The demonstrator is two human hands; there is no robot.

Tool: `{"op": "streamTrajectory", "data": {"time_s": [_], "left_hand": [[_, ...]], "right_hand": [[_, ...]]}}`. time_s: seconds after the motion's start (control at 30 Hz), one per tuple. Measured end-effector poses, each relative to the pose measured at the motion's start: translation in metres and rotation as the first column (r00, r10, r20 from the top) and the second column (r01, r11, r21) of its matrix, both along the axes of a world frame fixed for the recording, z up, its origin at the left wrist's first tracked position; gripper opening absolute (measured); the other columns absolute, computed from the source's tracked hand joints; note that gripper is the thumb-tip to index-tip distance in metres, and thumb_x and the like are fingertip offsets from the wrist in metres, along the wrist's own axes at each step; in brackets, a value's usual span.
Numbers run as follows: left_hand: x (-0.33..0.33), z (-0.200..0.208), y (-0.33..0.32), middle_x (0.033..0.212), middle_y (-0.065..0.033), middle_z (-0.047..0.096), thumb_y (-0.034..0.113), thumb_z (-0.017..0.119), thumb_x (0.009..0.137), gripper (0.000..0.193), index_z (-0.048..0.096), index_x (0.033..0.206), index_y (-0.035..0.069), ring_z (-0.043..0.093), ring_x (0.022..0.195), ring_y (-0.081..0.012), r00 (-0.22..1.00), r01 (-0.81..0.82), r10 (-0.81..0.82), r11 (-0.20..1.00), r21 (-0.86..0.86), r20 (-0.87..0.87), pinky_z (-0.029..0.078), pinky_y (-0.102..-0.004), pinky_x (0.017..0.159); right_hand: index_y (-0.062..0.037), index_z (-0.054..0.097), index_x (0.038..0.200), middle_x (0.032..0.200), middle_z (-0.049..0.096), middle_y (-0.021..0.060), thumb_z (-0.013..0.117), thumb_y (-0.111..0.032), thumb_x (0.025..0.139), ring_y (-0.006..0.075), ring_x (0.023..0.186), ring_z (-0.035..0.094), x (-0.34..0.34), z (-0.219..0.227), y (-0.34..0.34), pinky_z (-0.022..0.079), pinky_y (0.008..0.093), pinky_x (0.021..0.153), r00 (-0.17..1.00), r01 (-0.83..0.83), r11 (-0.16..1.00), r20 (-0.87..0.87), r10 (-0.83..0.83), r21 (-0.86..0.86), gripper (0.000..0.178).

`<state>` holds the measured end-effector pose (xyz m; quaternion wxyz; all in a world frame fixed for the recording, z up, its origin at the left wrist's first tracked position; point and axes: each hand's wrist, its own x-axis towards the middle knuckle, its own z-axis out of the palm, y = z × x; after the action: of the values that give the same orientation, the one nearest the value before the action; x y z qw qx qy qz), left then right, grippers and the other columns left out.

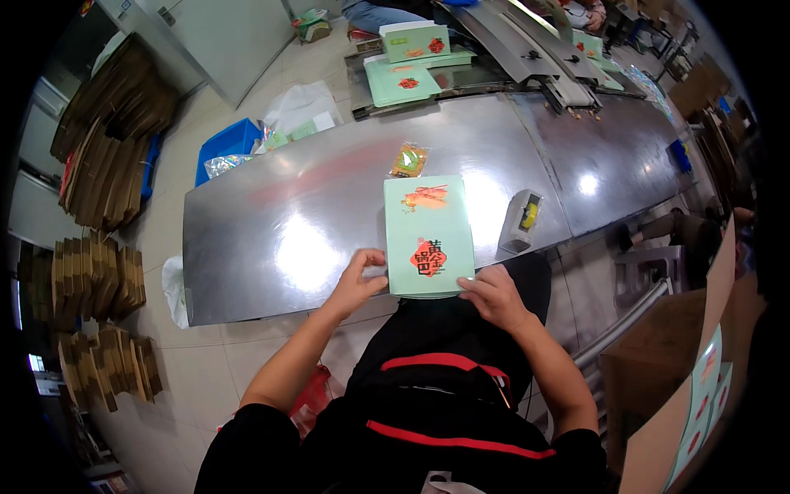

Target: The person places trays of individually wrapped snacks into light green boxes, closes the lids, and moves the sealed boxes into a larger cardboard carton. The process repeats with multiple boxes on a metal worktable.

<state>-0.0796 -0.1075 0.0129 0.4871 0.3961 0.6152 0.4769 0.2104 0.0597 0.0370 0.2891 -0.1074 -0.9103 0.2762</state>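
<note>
A flat, mint green carton [429,224] with red and orange artwork lies on the metal table in front of me, its near end at the table's edge. My right hand [494,296] grips the carton's near right corner, thumb on top and the other fingers curled. At the lower left side of the carton is my left hand [359,284], thumb and forefinger apart; whether the fingertips touch its edge I cannot tell. Just beyond the far end lies a small clear packet [409,160] with orange-brown contents. A grey tape dispenser [520,222] with yellow tape stands to the right.
More green cartons [403,82] sit across the metal table [247,206], beside a conveyor [568,90]. Left are a blue bin [226,144] and stacked flattened cardboard [107,165]. A large open cardboard box [654,346] holding green cartons stands close on my right. People sit at the far side.
</note>
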Motion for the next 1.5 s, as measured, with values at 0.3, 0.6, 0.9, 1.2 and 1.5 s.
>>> {"op": "streamTrajectory", "data": {"time_s": [0.3,0.6,0.9,1.2,1.5], "left_hand": [[0.051,0.050,0.035,0.164,-0.0141,0.029,0.046,0.080,0.079,0.073,0.054,0.144,0.027,0.026,0.151,-0.0374,0.343,0.435,-0.075,0.896,0.088,-0.936,0.021,-0.0673,0.117],[0.053,0.044,0.080,0.162,-0.0073,0.035,0.038,0.074,0.085,0.067,0.051,0.146,0.024,0.029,0.151,-0.0327,0.279,0.669,-0.223,0.743,0.023,-0.934,0.020,-0.0660,0.118],[0.052,0.030,0.074,0.159,-0.0063,0.040,0.035,0.069,0.092,0.057,0.052,0.146,0.028,0.033,0.150,-0.0318,0.278,0.706,-0.186,0.705,0.069,-0.942,0.021,-0.0676,0.117],[0.055,0.032,0.078,0.158,-0.0068,0.042,0.034,0.071,0.091,0.059,0.053,0.145,0.019,0.035,0.149,-0.0313,0.266,0.698,-0.167,0.713,0.070,-0.949,0.025,-0.0655,0.116],[0.062,0.038,0.070,0.155,-0.0113,0.044,0.026,0.076,0.086,0.061,0.054,0.142,0.035,0.039,0.145,-0.0367,0.221,0.685,-0.146,0.727,0.047,-0.964,0.030,-0.0640,0.113]], "right_hand": [[-0.0096,0.072,0.106,0.078,0.058,0.0049,0.083,-0.009,0.074,0.0265,0.074,0.059,0.000,-0.003,-0.001,0.043,0.0392,0.070,0.999,0.041,0.999,0.027,-0.041,0.009,0.034],[-0.0112,0.072,0.101,0.079,0.057,0.0053,0.083,-0.012,0.074,0.0268,0.074,0.060,0.002,-0.007,-0.001,0.045,0.0393,0.069,0.997,0.075,0.997,0.011,-0.075,0.016,0.029],[-0.0137,0.074,0.096,0.074,0.054,0.0036,0.082,-0.016,0.076,0.0245,0.069,0.059,0.000,-0.019,-0.011,0.045,0.0369,0.066,0.978,0.195,0.979,-0.084,-0.190,0.051,0.022],[-0.0112,0.072,0.117,0.080,0.059,0.0077,0.075,-0.007,0.083,0.0287,0.076,0.060,0.013,-0.019,-0.013,0.048,0.0391,0.071,0.983,0.174,0.966,-0.024,-0.182,-0.193,0.034],[0.0005,0.070,0.090,0.083,0.068,0.0093,0.074,-0.007,0.087,0.0190,0.071,0.065,0.013,-0.023,-0.024,0.050,0.0293,0.065,0.925,0.274,0.769,-0.060,-0.375,-0.577,0.009]]}}
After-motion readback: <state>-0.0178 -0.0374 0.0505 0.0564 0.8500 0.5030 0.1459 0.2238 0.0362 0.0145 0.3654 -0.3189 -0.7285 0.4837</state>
